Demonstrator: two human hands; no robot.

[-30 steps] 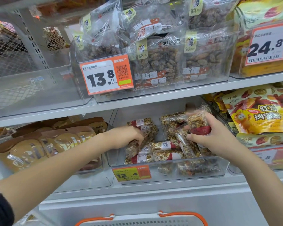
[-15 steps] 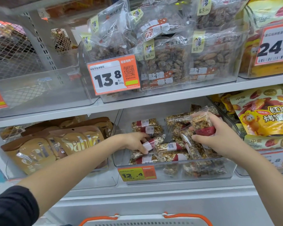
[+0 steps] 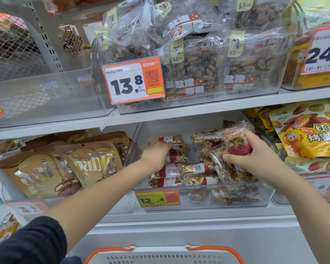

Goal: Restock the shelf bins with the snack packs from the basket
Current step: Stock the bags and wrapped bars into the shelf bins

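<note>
Your right hand (image 3: 255,155) is pinching a clear snack pack (image 3: 236,140) with a red band, holding it above the packs in the clear bin (image 3: 236,199). Your left hand (image 3: 156,155) is curling its fingers on another pack at the bin's left side. Below your hands, the price tag (image 3: 157,199) is reading "12.4". The bags (image 3: 91,164) left of your left hand are saying "Sablé". The basket (image 3: 164,256) is sitting under your arms.

Head view: I look forward and a little down from head height, straight at the shelf front.
Nearness: close in; the clear bin (image 3: 204,199) fills the middle.
Lower edge: the basket rim (image 3: 164,254) (just cut off).
Shared ground: one view only.
</note>
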